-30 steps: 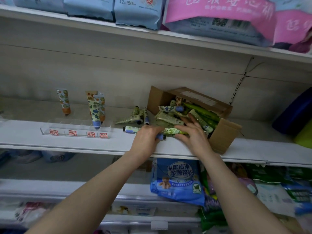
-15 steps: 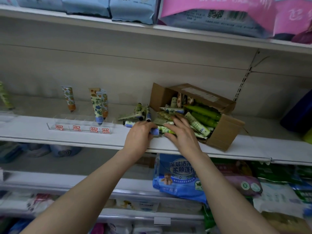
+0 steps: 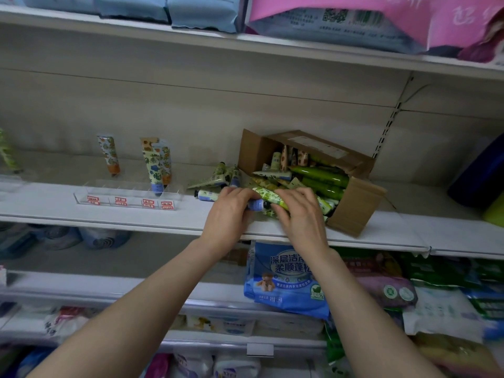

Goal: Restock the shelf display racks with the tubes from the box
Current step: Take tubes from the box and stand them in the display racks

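A cardboard box (image 3: 351, 211) lies tipped on its side on the middle shelf, spilling patterned and green tubes. A clear display rack (image 3: 128, 193) with red labels stands to its left and holds patterned tubes (image 3: 155, 170) upright, one more tube (image 3: 109, 155) behind it. My left hand (image 3: 227, 214) and my right hand (image 3: 301, 214) meet at the box mouth, both closed on a green-patterned tube with a blue cap (image 3: 266, 199). Loose tubes (image 3: 215, 180) lie on the shelf beside the box.
The white shelf edge (image 3: 109, 218) runs just below my hands. Blue and pink packs (image 3: 341, 20) fill the shelf above. A blue detergent bag (image 3: 286, 279) and other bags sit on the shelf below. A dark blue object (image 3: 480, 173) stands at the far right.
Both hands have shifted slightly left along the spilled pile and closed around one green-patterned tube, lifting it off the heap. The camera has moved a little closer and leftward.
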The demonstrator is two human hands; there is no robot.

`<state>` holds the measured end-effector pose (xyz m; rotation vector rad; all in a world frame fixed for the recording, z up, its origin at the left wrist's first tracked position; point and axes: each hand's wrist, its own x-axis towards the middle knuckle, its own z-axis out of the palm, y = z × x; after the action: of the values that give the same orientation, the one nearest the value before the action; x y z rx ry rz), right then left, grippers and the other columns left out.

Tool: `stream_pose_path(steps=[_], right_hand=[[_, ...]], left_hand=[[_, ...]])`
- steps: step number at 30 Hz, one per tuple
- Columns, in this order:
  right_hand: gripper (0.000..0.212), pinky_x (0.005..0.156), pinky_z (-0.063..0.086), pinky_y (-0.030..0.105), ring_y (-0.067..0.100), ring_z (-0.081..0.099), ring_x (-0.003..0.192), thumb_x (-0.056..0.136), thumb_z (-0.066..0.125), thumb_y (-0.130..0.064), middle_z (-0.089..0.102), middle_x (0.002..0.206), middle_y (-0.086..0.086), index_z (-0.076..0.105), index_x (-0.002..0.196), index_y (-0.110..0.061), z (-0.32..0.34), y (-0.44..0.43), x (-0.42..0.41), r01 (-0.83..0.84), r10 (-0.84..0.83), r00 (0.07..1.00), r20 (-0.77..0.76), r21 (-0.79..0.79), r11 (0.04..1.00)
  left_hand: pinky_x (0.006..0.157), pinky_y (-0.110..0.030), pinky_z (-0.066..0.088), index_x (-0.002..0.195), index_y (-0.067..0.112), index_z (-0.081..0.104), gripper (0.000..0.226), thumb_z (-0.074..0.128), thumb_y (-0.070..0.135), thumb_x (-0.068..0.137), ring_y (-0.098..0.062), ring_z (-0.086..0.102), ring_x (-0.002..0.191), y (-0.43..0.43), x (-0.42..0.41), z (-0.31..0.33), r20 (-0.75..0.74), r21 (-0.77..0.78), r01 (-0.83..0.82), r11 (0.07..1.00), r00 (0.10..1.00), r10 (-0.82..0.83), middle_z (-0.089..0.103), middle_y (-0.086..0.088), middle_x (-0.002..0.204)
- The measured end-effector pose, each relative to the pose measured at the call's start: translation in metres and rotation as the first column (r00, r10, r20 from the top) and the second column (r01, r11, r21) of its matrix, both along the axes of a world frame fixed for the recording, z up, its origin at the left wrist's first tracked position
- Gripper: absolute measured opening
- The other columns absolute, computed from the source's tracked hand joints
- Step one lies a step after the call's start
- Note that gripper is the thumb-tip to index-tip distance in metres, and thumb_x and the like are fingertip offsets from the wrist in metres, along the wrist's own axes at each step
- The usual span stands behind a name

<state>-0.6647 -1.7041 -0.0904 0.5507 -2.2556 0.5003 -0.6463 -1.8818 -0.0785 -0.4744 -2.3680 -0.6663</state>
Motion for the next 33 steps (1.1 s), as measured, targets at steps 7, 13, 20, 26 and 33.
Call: stream_pose_path(steps=[7, 13, 20, 26, 33], right_hand=[[0.026, 0.075, 0.051, 0.035, 0.019, 0.061, 0.096, 0.090, 0.061, -0.018, 0.059, 0.113, 0.000, 0.051, 0.114, -0.017, 0.020, -0.007, 0.015, 0.033, -0.020, 0.993, 0.112, -0.123, 0.992], [0.027, 0.060, 0.040, 0.033, 0.016, 0.057, 0.076, 0.100, 0.044, -0.023, 0.063, 0.100, 0.001, 0.044, 0.127, -0.021, 0.035, -0.017, 0.024, 0.048, 0.024, 0.966, 0.259, -0.271, 0.961], [0.012, 0.048, 0.037, 0.023, 0.009, 0.045, 0.057, 0.103, 0.043, -0.022, 0.052, 0.076, 0.001, 0.054, 0.099, -0.020, 0.044, -0.033, 0.029, 0.002, 0.612, 0.668, 0.422, -0.824, 0.567], [0.009, 0.053, 0.045, 0.025, 0.011, 0.053, 0.060, 0.095, 0.053, -0.014, 0.060, 0.076, 0.001, 0.054, 0.098, -0.022, 0.044, -0.068, 0.034, -0.030, 0.648, 0.629, 0.430, -0.819, 0.573], [0.030, 0.050, 0.039, 0.024, 0.011, 0.046, 0.057, 0.105, 0.030, -0.027, 0.053, 0.075, 0.004, 0.056, 0.107, -0.011, 0.057, -0.138, 0.042, -0.025, 0.718, 0.555, 0.419, -0.855, 0.518]], left_hand=[[0.064, -0.031, 0.040, 0.120, 0.014, 0.048, 0.028, 0.055, 0.010, 0.093, -0.018, 0.058, 0.084, 0.007, 0.013, 0.011, -0.008, 0.221, -0.058, 0.974, 0.998, 0.061, 0.065, -0.002, 0.104], [0.080, -0.034, 0.057, 0.113, 0.023, 0.048, 0.027, 0.051, 0.005, 0.094, -0.013, 0.065, 0.091, 0.006, 0.022, 0.020, 0.053, 0.628, 0.046, 0.777, 0.993, -0.102, 0.058, -0.004, 0.113], [0.090, -0.030, 0.054, 0.105, 0.012, 0.055, 0.015, 0.046, 0.003, 0.098, -0.022, 0.070, 0.093, -0.001, 0.037, 0.026, 0.155, 0.974, -0.083, 0.212, 0.923, -0.352, 0.067, -0.017, 0.110], [0.061, -0.018, 0.053, 0.111, 0.012, 0.058, 0.024, 0.040, 0.025, 0.104, -0.013, 0.067, 0.069, -0.034, 0.057, 0.022, 0.185, 0.967, -0.113, 0.229, 0.929, -0.322, 0.070, -0.010, 0.096], [0.057, -0.018, 0.041, 0.118, 0.010, 0.058, 0.023, 0.042, 0.016, 0.102, -0.008, 0.050, 0.066, -0.097, 0.070, 0.022, 0.271, 0.954, -0.193, 0.230, 0.885, -0.379, 0.065, -0.005, 0.088]])
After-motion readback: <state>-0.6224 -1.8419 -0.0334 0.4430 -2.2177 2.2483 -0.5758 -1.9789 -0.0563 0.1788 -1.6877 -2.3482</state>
